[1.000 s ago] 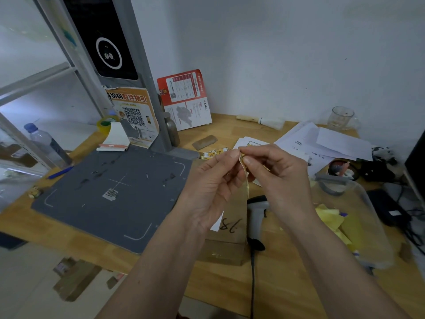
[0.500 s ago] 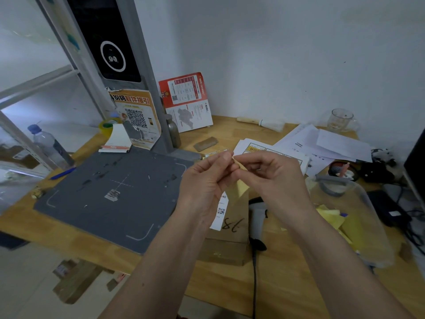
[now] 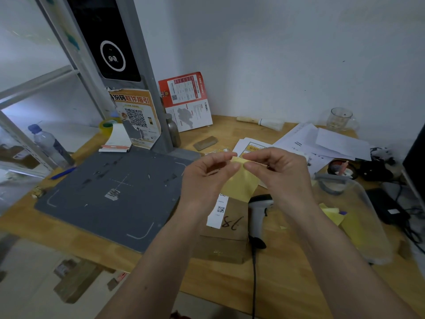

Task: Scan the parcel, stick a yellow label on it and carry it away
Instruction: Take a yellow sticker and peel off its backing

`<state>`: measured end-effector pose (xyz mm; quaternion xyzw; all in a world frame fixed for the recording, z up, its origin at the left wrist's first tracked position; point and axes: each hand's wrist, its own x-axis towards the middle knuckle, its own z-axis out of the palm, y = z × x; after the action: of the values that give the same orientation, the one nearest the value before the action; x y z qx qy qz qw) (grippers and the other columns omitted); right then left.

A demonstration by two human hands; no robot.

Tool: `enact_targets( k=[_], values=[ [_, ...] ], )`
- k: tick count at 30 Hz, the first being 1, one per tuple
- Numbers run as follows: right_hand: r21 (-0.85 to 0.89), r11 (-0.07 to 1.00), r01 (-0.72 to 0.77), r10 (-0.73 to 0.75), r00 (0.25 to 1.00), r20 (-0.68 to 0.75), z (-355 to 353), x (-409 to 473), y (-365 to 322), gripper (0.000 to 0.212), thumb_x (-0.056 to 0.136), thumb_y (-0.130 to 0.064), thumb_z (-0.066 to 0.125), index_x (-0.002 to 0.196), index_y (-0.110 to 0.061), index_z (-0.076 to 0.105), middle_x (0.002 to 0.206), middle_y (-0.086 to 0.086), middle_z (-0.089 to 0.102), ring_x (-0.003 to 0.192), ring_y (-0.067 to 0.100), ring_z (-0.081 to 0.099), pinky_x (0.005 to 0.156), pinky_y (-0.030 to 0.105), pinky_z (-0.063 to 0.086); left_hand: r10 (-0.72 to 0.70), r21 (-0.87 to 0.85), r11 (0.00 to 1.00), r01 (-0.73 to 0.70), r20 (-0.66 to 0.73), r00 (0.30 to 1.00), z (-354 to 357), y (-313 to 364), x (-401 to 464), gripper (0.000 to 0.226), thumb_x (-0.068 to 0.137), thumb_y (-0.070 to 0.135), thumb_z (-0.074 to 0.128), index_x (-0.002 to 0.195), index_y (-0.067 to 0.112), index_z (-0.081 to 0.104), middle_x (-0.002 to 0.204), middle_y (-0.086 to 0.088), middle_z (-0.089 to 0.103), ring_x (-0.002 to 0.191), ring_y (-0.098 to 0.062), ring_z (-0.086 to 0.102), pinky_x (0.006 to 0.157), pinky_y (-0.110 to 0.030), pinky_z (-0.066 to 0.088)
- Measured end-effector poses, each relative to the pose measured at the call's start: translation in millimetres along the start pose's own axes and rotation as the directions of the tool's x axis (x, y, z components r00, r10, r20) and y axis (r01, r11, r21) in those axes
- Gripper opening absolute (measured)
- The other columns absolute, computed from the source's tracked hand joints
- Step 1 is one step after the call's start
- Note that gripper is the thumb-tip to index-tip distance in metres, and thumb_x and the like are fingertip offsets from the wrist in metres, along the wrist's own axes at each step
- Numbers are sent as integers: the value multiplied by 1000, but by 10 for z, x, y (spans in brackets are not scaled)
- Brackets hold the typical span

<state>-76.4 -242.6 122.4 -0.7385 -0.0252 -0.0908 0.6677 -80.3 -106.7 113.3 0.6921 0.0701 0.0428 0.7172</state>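
Observation:
A yellow label (image 3: 239, 185) hangs in the air above the desk, pinched at its top edge by my left hand (image 3: 207, 178) and my right hand (image 3: 282, 173). Right below it lies the brown cardboard parcel (image 3: 227, 236), with a white shipping slip and a handwritten number on top. My wrists hide part of the parcel. A white handheld barcode scanner (image 3: 258, 212) lies on the desk against the parcel's right side, its black cable running toward the front edge.
A grey scanning mat (image 3: 92, 199) with an upright stand (image 3: 128, 65) fills the left of the wooden desk (image 3: 287, 284). A clear plastic tub (image 3: 358, 224) with yellow labels sits right. Papers (image 3: 322, 143), a glass, cables and a water bottle (image 3: 50, 146) surround them.
The yellow label was a narrow folded strip between my fingertips; it has since opened into a wide sheet as my hands drew slightly apart. Parcel and scanner have not moved.

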Motion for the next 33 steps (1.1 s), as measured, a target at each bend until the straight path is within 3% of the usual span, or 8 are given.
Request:
enact_targets(
  k=[2,4,7,9,11,20,27,33],
  values=[
    [1,1000,-5,5,1000,-17,11,-1,-1,15,77,-3,73,81,-18,73,83,-7,73,81,9,67,77,26,54,-12,-32,999,12,9,1000,8,8,0,14,79,8,74,93,11,76,95,-10,76,94,-26,71,86,-34,57],
    [-135,989,68,-82,992,-100,33,-7,28,17,76,-9,75,79,-25,72,86,-11,70,89,13,63,82,28,50,-5,-59,998,4,-14,1000,26,15,-8,13,78,6,75,91,8,76,94,-13,76,95,-30,71,89,-39,56],
    [-387,885,258,-341,926,-162,66,-45,48,14,75,-16,76,80,-26,69,88,-8,57,92,6,52,79,16,40,53,-71,996,-56,-37,998,63,42,-47,12,78,5,74,90,8,76,89,-8,77,85,-16,71,78,-24,56],
    [-362,869,338,-404,906,-124,87,-75,37,9,76,-15,74,80,-21,69,83,-3,59,80,0,50,71,10,38,103,-74,992,-106,-41,994,91,78,-84,11,79,3,73,86,11,76,81,2,76,77,-2,69,68,-10,51],
    [-291,886,361,-406,907,-110,103,-100,22,10,78,-11,72,81,-20,69,80,0,63,74,5,54,69,13,43,146,-76,986,-147,-24,989,107,112,-116,17,81,1,71,83,17,76,75,9,75,75,3,69,66,-6,49],
    [-298,805,514,-577,795,-188,63,-109,67,5,79,-4,71,82,-8,69,78,4,64,75,19,60,67,25,49,260,-49,965,-258,43,965,176,168,-209,31,84,4,68,83,34,78,86,8,77,89,-8,71,77,-16,53],
    [-389,713,583,-675,721,-157,39,-60,129,1,80,-2,70,79,-2,70,77,9,65,75,22,58,69,24,46,248,-48,968,-245,71,966,195,177,-212,24,85,2,67,92,23,77,89,5,78,89,-6,72,79,-15,53],
    [-402,707,582,-678,719,-151,23,-38,139,1,81,-2,69,80,-1,69,77,10,63,75,22,57,67,28,47,238,-54,971,-234,88,967,198,190,-203,25,85,2,67,92,24,76,89,4,78,88,-6,71,76,-13,52]
  ],
)
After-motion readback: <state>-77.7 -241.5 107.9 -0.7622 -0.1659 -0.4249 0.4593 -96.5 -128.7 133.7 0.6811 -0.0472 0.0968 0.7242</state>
